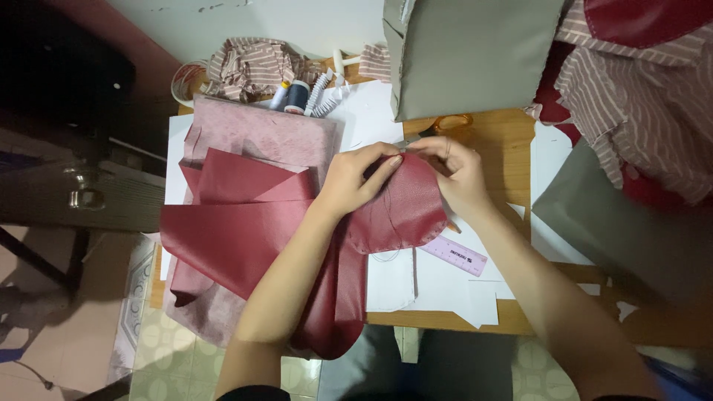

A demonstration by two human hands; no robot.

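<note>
Pinching a rounded red cloth [401, 208] at frame centre, the left hand [355, 178] and right hand [457, 174] both grip its top edge above a ruler [453, 255] on the table [505, 141].

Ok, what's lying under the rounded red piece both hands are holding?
Under the rounded red piece show white paper sheets, a pink ruler and orange-handled scissors poking out beyond the right hand. Whatever lies directly beneath is covered.
</note>
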